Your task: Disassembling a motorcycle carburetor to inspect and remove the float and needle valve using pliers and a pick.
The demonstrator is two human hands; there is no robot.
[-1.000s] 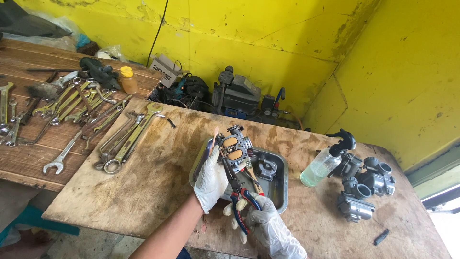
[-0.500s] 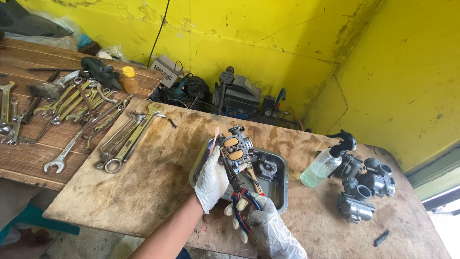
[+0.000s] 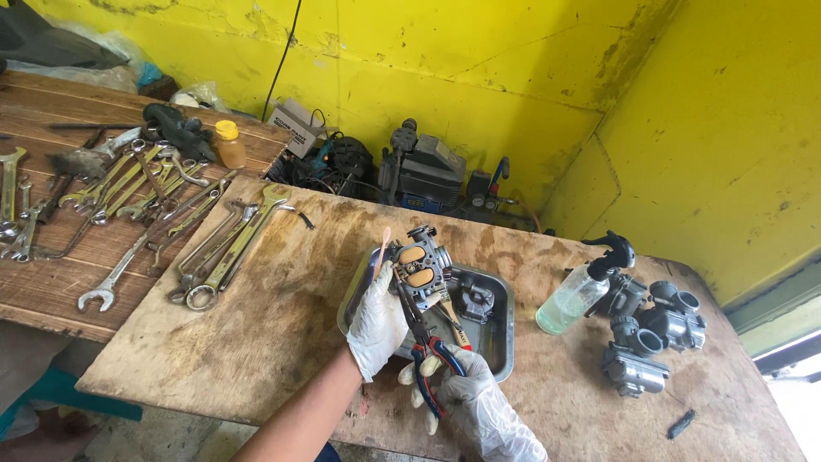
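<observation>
My gloved left hand (image 3: 379,321) is clamped around a carburetor body (image 3: 421,261), holding it upright above the metal tray (image 3: 496,338) on the plywood table (image 3: 282,316), its two tan floats facing up toward me. My gloved right hand (image 3: 470,402) is closed on the red-and-blue handles of a pair of pliers (image 3: 428,342), whose dark nose reaches up to the underside of the carburetor body; whether the tips grip anything there I cannot tell. A brush with a pale wooden handle (image 3: 446,310) lies in the tray beside a dark part. To my right on the table, a clear spray bottle (image 3: 581,291) with a black trigger stands just beside a cluster of grey carburetors (image 3: 654,329). To my left, a spread of wrenches (image 3: 214,252) lies across the table edge and the wooden bench (image 3: 51,282) next to it, with a small yellow-capped bottle (image 3: 227,144) further back. A blue compressor (image 3: 428,175) sits against the yellow wall (image 3: 479,68).
</observation>
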